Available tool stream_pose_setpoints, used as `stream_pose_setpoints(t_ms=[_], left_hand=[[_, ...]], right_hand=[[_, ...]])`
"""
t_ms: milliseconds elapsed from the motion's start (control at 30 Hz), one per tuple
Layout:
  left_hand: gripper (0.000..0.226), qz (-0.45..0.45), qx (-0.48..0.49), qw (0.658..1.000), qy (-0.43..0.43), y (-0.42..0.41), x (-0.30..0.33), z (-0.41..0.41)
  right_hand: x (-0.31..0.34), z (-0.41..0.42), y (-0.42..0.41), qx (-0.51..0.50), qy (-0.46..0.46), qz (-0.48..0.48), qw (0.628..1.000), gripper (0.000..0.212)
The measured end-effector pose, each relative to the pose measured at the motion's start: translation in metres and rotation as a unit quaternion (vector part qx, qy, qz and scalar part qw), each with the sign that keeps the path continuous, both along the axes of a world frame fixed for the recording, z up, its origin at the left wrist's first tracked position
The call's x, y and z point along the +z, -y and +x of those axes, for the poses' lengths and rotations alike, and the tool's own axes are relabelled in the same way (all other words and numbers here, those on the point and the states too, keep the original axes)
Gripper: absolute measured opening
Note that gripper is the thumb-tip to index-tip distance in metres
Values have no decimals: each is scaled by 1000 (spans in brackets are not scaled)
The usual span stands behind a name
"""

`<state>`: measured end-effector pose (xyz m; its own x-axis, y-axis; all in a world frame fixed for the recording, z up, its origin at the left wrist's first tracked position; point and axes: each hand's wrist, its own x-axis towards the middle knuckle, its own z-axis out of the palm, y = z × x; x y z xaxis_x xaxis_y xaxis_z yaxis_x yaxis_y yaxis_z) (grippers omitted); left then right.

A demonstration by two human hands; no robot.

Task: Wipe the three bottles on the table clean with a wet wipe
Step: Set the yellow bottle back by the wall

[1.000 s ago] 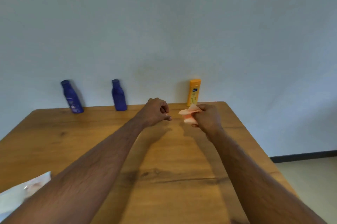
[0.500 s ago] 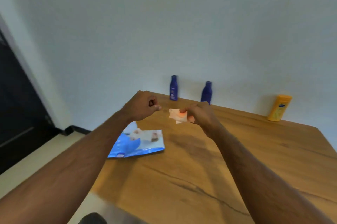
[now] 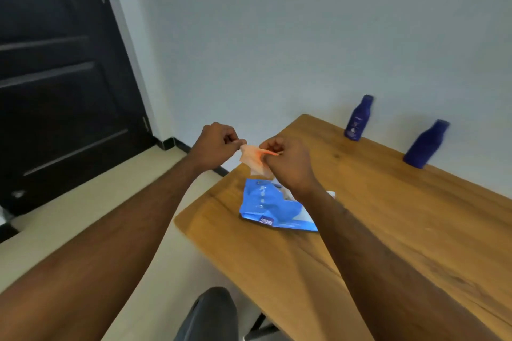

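Both hands hold a wet wipe [image 3: 253,159] in the air over the near left corner of the tabletop [image 3: 388,202].

The left hand [image 3: 214,146] pinches the wipe's left edge with curled fingers [image 3: 235,141]; the right hand [image 3: 288,163] grips its right side, fingers folded round it, and the pale, orange-tinted sheet hangs crumpled between them. Just below lies a blue wet-wipe pack [image 3: 273,207], flat on the wood, partly hidden by the right forearm. Two dark blue bottles stand upright at the far edge by the wall, well apart from the hands: one with a label [image 3: 357,119], the other [image 3: 425,145] to its right. A dark door [image 3: 55,63] fills the left side.
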<state>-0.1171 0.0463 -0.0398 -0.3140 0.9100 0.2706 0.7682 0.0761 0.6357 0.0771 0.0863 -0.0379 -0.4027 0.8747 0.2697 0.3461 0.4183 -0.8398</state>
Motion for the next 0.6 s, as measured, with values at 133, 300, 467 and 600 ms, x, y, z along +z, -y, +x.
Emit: stream_pose_setpoints(t_ms=[133,300,467,600], left_hand=[[27,-51,42,997,38,0,-18,-43],[32,-116,66,987,94,10,-31,-74],[38,-180,76,973,127,13,-42,-101],[34,-233,79,961,125,9,-52,-133]], right_hand=[[-1,-39,-9,3,25,-26,999,16],[0,-77,-16,-6,89,-78,993,23],[1,-115,-30,-57,147,-168,973,28],[-7,-170,-26,-127,160,-244,948,14]])
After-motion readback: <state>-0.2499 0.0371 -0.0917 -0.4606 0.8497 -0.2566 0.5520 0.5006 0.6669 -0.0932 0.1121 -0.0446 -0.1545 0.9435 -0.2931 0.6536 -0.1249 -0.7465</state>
